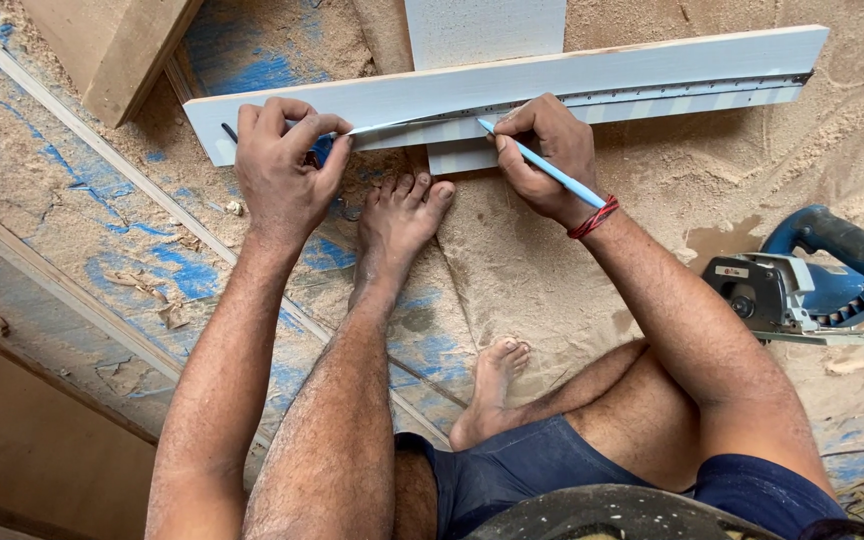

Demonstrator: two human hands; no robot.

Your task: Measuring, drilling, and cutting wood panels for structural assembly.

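Sawdust (552, 260) covers the floor where a person sits, one bare foot (400, 215) stretched out toward a long white board (652, 70) that lies across the view. A metal ruler (632, 95) rests along the board's near edge.

The right hand (549, 160) is closed around a light blue pencil (542, 165), held in a writing grip, with the tip touching the board just beside the ruler. A red thread (593, 218) circles that wrist.

The left hand (282, 165) is at the board's left end, fingers curled and pinched on the ruler's thin end, pressing it against the board; a small dark bit shows just left of the fingers, too small to make out.

A second white piece (482, 30) lies across the board behind it, and a short white offcut (462, 158) sits under the board near the toes. A blue circular saw (812, 280) sits on the floor to the right, well apart from both hands. Brown wooden planks (112, 50) lie at the upper left, and blue patches show through the dust on the floor.
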